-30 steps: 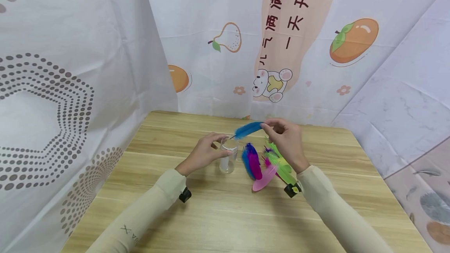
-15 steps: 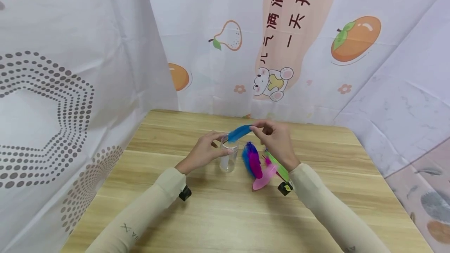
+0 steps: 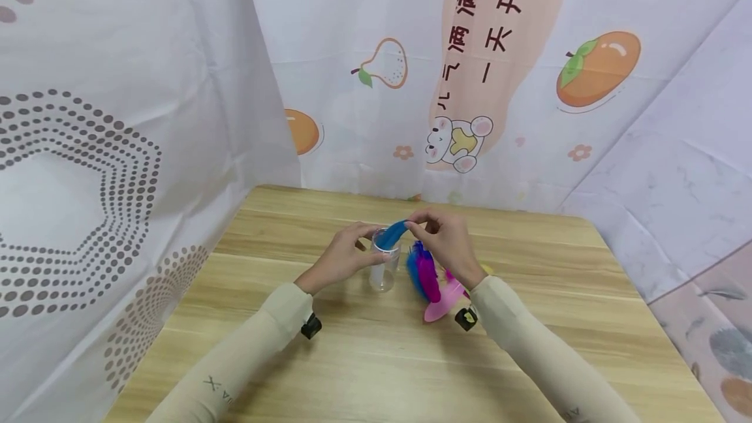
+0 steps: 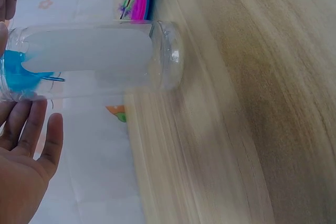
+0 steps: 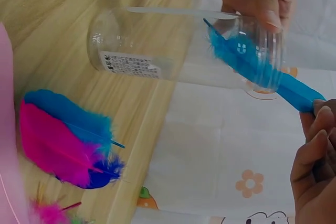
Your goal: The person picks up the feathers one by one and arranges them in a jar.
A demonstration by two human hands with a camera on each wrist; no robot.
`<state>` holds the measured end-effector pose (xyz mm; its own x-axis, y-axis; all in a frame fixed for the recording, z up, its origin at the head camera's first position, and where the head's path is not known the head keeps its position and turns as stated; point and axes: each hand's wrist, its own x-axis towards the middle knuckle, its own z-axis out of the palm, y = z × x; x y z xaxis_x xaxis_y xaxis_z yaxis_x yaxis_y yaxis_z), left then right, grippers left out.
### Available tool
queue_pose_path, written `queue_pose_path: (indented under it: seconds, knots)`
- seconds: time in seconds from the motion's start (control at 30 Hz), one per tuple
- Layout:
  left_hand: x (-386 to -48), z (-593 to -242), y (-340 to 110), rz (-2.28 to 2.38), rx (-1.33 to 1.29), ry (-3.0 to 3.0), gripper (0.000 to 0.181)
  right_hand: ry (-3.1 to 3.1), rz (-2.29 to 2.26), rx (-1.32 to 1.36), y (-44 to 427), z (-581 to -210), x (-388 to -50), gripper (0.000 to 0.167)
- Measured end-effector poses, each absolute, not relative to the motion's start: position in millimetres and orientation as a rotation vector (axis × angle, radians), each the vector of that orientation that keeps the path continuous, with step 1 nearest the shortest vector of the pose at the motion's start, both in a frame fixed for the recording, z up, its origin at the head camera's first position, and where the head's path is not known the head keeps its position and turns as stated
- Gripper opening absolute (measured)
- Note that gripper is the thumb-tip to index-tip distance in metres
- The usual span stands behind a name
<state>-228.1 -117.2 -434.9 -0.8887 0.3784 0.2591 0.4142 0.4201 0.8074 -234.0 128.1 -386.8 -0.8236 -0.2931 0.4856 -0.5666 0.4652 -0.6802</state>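
Printed cloth (image 3: 335, 12) hung behind the worktop (image 3: 364, 358). Near frame centre, the left hand (image 3: 339, 257) had its grip clamped round the top of the jar (image 3: 384, 273), likely to steady it upright. The right hand (image 3: 446, 241) pinched the blue feather (image 3: 394, 233) by its tip, quill down inside the jar, presumably so the stiff end led. Other feathers (image 3: 427, 279) lay just right.

Near side of table (image 3: 376, 364) passable. Jar (image 3: 382, 279) hemmed: left hand (image 3: 341, 256) at left, loose feathers (image 3: 429, 276) right.
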Motion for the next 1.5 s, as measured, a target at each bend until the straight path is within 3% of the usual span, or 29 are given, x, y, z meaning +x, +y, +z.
queue_pose_path:
  seconds: [1.5]
  knots:
    - [-227, -435, -118, -1.491, -0.728, -2.630, 0.051, -2.576, 1.195, 0.707, 115, -399, -236, 0.009]
